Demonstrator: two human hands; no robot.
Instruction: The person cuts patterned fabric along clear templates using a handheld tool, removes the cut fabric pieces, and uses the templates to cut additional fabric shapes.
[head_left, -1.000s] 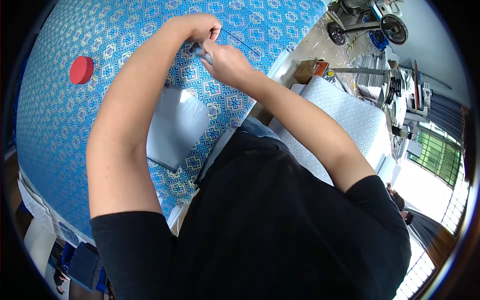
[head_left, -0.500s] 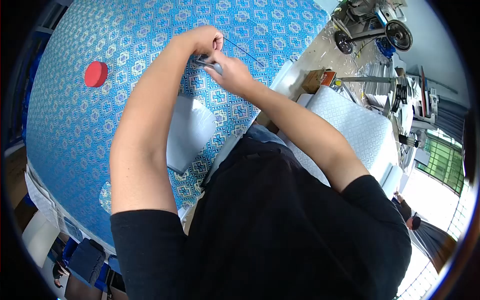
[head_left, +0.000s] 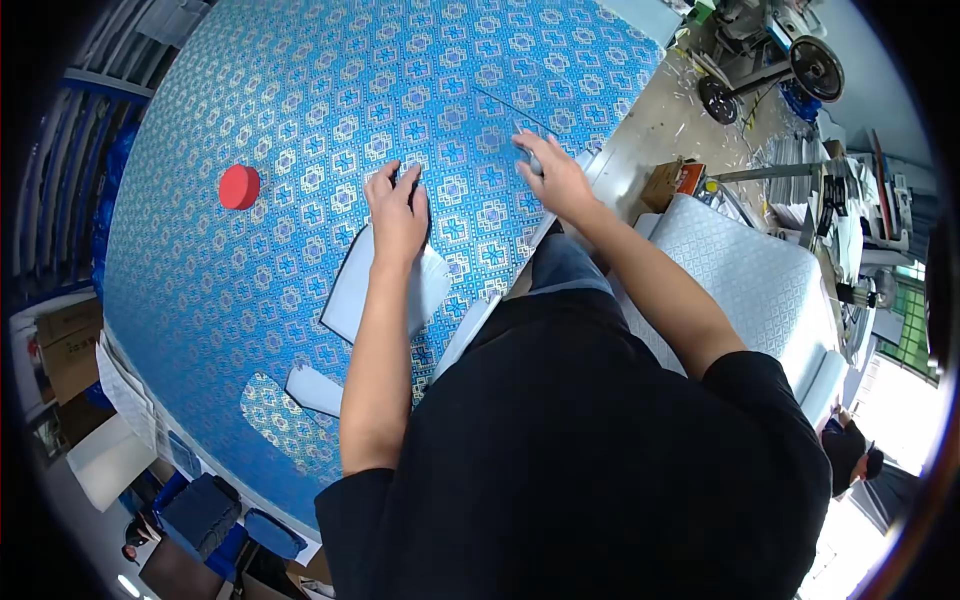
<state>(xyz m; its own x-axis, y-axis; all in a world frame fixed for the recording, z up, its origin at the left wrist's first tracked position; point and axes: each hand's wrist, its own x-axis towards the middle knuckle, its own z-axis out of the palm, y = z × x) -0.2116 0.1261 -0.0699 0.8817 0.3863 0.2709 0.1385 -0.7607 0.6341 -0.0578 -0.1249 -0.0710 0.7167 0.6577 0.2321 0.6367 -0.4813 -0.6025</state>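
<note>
1. At the left, a red disc (head_left: 239, 187) is seen resting on the blue patterned cloth (head_left: 310, 110), by which most of the desk (head_left: 472, 328) is covered.
2. Nearer, at the left, a loose patterned piece (head_left: 272, 412) with rounded edges is laid on the cloth. Judging by its outline, its shaping seems to be done already.
3. Just to its right, a small pale piece (head_left: 318, 390) is placed, with a dark edge along one side. It too appears to be finished as a separate shape.
4. Farther right, a large pale piece (head_left: 348, 290) is set down flat at the near side of the cloth, partly hidden by the left forearm. Whether it is meant as a pattern or as material cannot be told.
5. At its far edge, the left hand (head_left: 397, 208) is held low with its fingers bent and apart; nothing is seen grasped in it.
6. Beyond, toward the far right, a thin dark line (head_left: 512, 107) is seen on the cloth. Whether a cut or a laid strip is shown cannot be told.
7. Near that line's right end, a grey tool (head_left: 536, 163) is gripped in the right hand (head_left: 555, 178). The surrounding cloth is seen largely whole, so any cutting there seems barely advanced; how much is left cannot be judged.
</note>
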